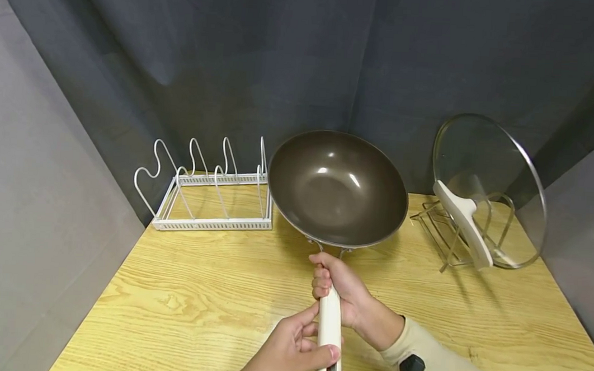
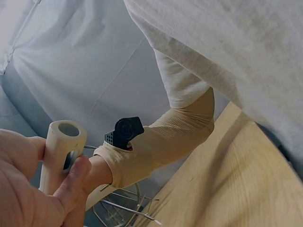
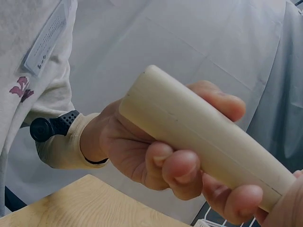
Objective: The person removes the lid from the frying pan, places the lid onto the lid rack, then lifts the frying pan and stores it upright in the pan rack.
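A dark brown wok (image 1: 337, 193) with a cream handle (image 1: 330, 316) is held up over the table, its inside facing the head camera. My right hand (image 1: 344, 289) grips the handle close to the pan. Lower down, my left hand (image 1: 294, 342) holds the same handle near its end, thumb on top beside the hanging slot. In the left wrist view the hollow end of the handle (image 2: 64, 142) shows beside the thumb. The right wrist view shows the left hand's fingers (image 3: 184, 170) curled under the handle.
A white wire rack (image 1: 214, 223) stands on the wooden table (image 1: 195, 292) left of the wok. At right, a glass lid (image 1: 510, 163) with a cream grip leans in a metal wire stand (image 1: 447, 255). Dark curtain (image 1: 283, 56) hangs behind; grey panels flank both sides.
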`<state>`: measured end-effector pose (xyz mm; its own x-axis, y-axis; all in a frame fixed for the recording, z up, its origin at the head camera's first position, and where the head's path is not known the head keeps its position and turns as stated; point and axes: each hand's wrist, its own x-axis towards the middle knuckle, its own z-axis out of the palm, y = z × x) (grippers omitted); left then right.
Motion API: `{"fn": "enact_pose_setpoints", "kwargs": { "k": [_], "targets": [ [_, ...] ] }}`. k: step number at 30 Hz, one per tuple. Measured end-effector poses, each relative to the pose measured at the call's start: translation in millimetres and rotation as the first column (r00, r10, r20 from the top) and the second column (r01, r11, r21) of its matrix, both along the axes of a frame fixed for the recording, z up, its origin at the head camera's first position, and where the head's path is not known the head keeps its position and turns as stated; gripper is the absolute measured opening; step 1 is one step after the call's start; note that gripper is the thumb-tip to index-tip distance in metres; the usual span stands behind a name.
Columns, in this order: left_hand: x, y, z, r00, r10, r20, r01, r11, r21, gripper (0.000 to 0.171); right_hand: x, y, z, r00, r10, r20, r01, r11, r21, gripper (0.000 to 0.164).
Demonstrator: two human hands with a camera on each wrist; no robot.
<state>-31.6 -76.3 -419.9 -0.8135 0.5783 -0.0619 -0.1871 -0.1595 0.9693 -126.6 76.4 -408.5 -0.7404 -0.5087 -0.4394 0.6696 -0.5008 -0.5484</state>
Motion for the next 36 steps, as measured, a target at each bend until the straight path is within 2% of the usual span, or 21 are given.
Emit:
{"fn": "enact_pose_setpoints", "kwargs": {
  "k": [8, 22, 36],
  "targets": [
    [-1.1, -3.9, 12.6, 0.999, 0.020, -0.028, -0.021, 0.999, -0.049, 0.079, -3.4, -4.9, 11.8, 1.000, 0.026, -0.016, -0.026, 0.999, -0.025, 0.040],
    [-8.2, -13.8, 33.5, 0.993, -0.001, -0.118, -0.012, 0.994, -0.111, 0.082, -9.1, -13.5, 34.8, 0.999, 0.026, -0.044, -0.027, 0.999, -0.023, 0.042],
    [-11.6, -22.5, 53.1, 0.979, 0.003, -0.203, -0.045, 0.979, -0.199, 0.080, -14.1, -21.2, 51.5, 0.997, 0.022, -0.079, -0.027, 0.998, -0.064, 0.041]
  ]
}}
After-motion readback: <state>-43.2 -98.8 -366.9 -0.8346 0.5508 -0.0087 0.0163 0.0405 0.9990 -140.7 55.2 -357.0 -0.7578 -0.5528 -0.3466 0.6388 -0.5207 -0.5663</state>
